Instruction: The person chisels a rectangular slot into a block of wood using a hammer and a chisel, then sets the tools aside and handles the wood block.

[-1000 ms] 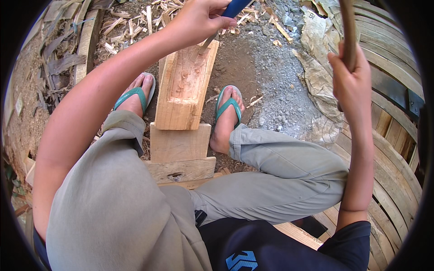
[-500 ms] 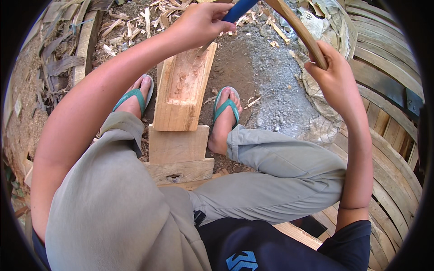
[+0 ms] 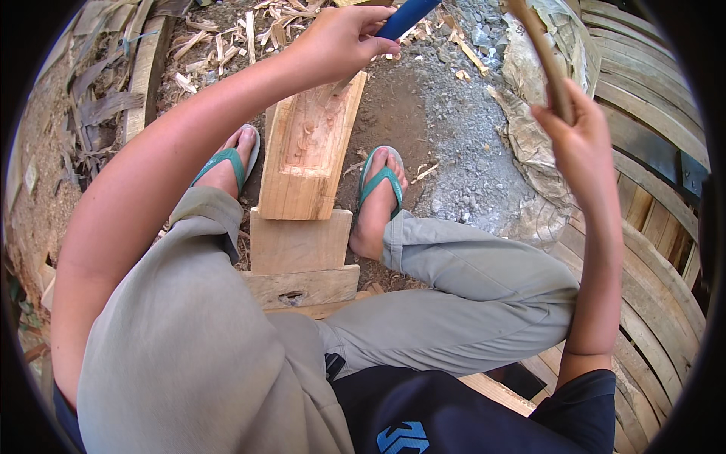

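My left hand (image 3: pixel 344 47) is closed round the blue handle of a chisel (image 3: pixel 409 17), above the far end of a pale wooden block (image 3: pixel 298 198). The chisel's thin blade slants down into a long rough hollow cut in the block's top, where a few chips lie. Up on the right, my right hand (image 3: pixel 581 144) grips a curved wooden tool handle (image 3: pixel 546 59), slightly blurred. Its head lies beyond the upper edge, so I cannot tell its kind.
The block rests against a wooden board (image 3: pixel 299 242) between my sandalled feet (image 3: pixel 378 185). Wood shavings (image 3: pixel 276 30) litter the far ground, with grey gravel (image 3: pixel 469 166) to the right. Crumpled sheeting (image 3: pixel 522 144) and curved-looking slats (image 3: pixel 643 265) line the right side.
My right hand has swung the wooden handle up and to the right, away from the chisel. My left hand and the chisel have shifted slightly right; the block stays in place.
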`<state>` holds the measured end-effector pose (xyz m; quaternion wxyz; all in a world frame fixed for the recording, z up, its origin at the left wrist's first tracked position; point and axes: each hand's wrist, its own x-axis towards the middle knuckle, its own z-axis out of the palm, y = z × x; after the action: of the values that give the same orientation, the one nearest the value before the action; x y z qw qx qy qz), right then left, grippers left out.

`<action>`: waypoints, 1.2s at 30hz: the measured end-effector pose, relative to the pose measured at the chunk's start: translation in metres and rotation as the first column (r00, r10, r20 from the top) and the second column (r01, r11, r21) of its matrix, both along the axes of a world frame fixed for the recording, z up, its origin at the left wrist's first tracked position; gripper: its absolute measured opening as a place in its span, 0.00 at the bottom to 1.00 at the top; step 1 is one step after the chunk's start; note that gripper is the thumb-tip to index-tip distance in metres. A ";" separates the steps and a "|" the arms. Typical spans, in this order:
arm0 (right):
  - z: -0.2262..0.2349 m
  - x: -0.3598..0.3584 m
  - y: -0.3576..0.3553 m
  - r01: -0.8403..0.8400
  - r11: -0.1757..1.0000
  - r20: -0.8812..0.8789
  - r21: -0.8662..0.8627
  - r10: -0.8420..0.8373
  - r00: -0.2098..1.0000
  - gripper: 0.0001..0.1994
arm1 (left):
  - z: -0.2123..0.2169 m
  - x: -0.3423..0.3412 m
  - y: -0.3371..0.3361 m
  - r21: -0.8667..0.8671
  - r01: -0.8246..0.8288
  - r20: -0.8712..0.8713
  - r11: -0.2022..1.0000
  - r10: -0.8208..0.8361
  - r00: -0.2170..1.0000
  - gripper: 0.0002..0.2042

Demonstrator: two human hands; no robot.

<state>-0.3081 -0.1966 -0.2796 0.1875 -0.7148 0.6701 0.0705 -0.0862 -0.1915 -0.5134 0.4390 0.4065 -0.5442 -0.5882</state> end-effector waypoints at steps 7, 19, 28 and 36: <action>0.001 -0.004 0.007 0.158 0.976 0.263 -0.148 -0.115 0.958 0.06 | 0.001 0.000 0.002 0.038 -0.005 -0.025 0.999 0.005 1.000 0.17; 0.000 0.002 0.010 0.167 0.985 0.214 -0.034 -0.156 0.964 0.06 | -0.009 -0.003 -0.001 0.071 0.009 -0.119 0.997 0.000 0.993 0.17; 0.012 0.005 -0.006 0.177 0.984 0.177 -0.017 -0.171 0.969 0.05 | -0.011 0.001 -0.003 0.106 0.006 -0.094 0.994 0.004 0.996 0.18; -0.016 -0.004 0.002 -0.092 0.984 -0.105 0.151 0.109 0.988 0.09 | -0.041 0.001 0.002 -0.010 -0.002 0.143 1.000 0.003 0.990 0.25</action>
<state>-0.3126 -0.1943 -0.2960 0.1972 -0.7270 0.6357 0.1690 -0.0856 -0.1900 -0.5544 0.4018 0.4460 -0.5766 -0.5542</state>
